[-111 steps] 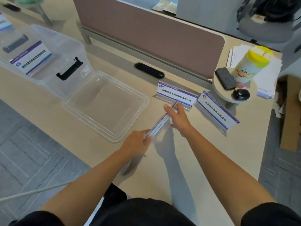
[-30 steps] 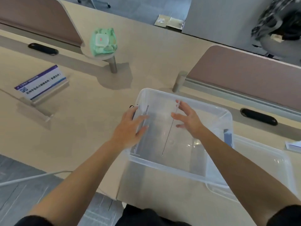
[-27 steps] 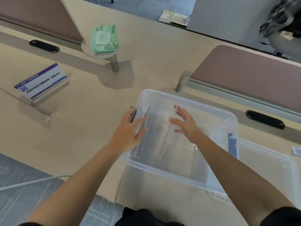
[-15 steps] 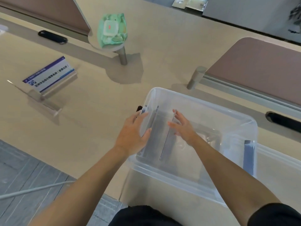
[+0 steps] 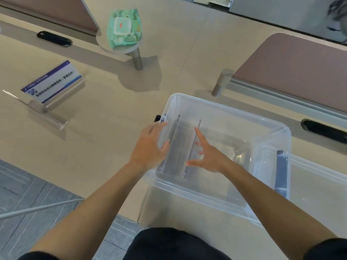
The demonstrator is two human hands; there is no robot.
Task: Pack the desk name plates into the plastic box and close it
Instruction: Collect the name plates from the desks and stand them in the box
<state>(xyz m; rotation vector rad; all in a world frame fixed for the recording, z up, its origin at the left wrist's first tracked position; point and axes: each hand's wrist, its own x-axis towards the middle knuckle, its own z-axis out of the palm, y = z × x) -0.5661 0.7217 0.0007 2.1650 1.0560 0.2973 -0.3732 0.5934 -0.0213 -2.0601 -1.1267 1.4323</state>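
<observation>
The clear plastic box [image 5: 262, 126] stands open on the desk in front of me. Two name plates [image 5: 180, 147] stand on edge in its left part, seen from above as thin lines with a grey face between them. My left hand [image 5: 150, 147] cups the left plate against the box's left wall, thumb inside. My right hand [image 5: 208, 156] is inside the box with its fingers spread, the index finger touching the right plate's top edge. Another name plate [image 5: 53, 81], white with blue bands, stands on the desk at the left. The clear lid [image 5: 319, 186] lies to the right of the box.
A green pack of wipes [image 5: 124, 27] sits on a small round stand at the back. Brown desk dividers [image 5: 293, 68] run along the back right and back left. Black cable slots [image 5: 324, 130] are set in the desk. The desk's front edge is near my body.
The plate under my right hand has moved left, closer to the one at the box's wall. Both hands have sunk a little deeper into the box.
</observation>
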